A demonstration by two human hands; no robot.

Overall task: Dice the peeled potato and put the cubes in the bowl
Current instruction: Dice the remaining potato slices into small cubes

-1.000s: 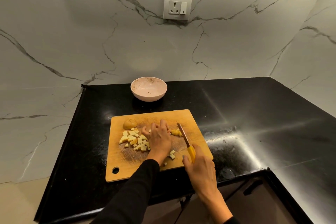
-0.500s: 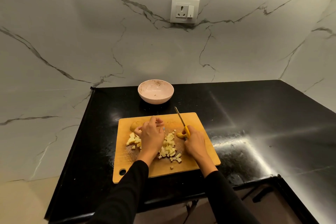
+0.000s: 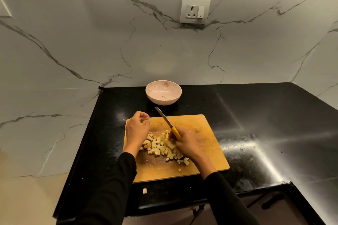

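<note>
The potato cubes (image 3: pixel 161 147) sit in a loose heap in the middle of the cutting board (image 3: pixel 204 153), with a few strays toward the near edge and one cube (image 3: pixel 144 190) already off the board on the black counter (image 3: pixel 256 115). That's the warning sign: any sweep from here could scatter more onto the counter or over its front edge.

The right hand (image 3: pixel 186 142) is wrapped around the yellow handle of the knife (image 3: pixel 165 119), knuckles down against the pile, blade angled up and away toward the bowl (image 3: pixel 163 92). The left hand (image 3: pixel 137 129) hovers at the board's far-left corner, fingers loosely curled. Whether it holds anything, I can't tell.

The bowl stands beyond the board's far edge, apart from it, and holds no cubes. That gap is the trouble spot: cubes pushed or carried across may drop onto the counter short of the rim. The blade tip also points at the bowl, and a hasty scrape could knock it. The left fingers are near the blade.
</note>
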